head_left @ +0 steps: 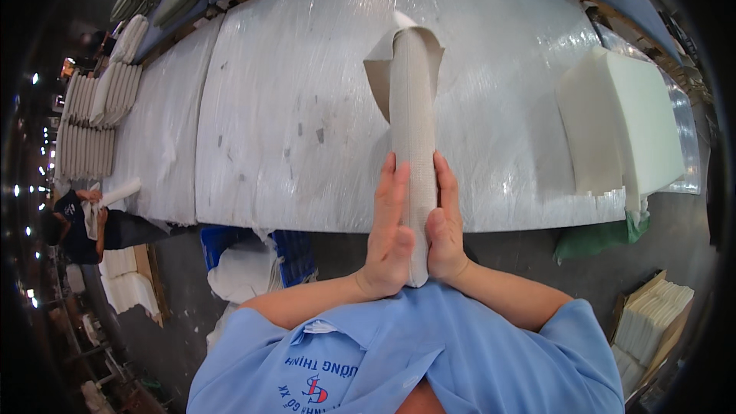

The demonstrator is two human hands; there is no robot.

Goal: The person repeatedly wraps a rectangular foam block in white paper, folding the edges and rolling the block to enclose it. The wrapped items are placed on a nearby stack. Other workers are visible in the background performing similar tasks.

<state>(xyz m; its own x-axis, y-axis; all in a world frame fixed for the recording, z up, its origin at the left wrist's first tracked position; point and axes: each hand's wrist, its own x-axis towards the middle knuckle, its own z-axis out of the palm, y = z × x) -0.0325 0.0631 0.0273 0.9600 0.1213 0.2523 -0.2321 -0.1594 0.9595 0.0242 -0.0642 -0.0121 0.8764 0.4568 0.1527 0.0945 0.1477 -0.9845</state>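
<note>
A long, narrow cushion in a beige fabric cover [412, 100] stands on edge, running away from my chest over the table. At its far end the cover's flaps hang loose, and a white foam tip [403, 21] pokes out. My left hand [391, 234] presses flat along the cushion's left side, fingers stretched forward. Against the right side lies my right hand [446, 226], thumb raised near the top edge. Between the two palms the cushion is squeezed, its near end touching my blue shirt.
Plastic film wraps the wide table [307, 107]. White foam slabs [644, 115] stand at its right end. Stacked cushions [84, 149] line the far left, near another person [80, 222]. Below the edge are a blue crate [295, 257], a green bag [598, 238] and a foam-filled box [652, 322].
</note>
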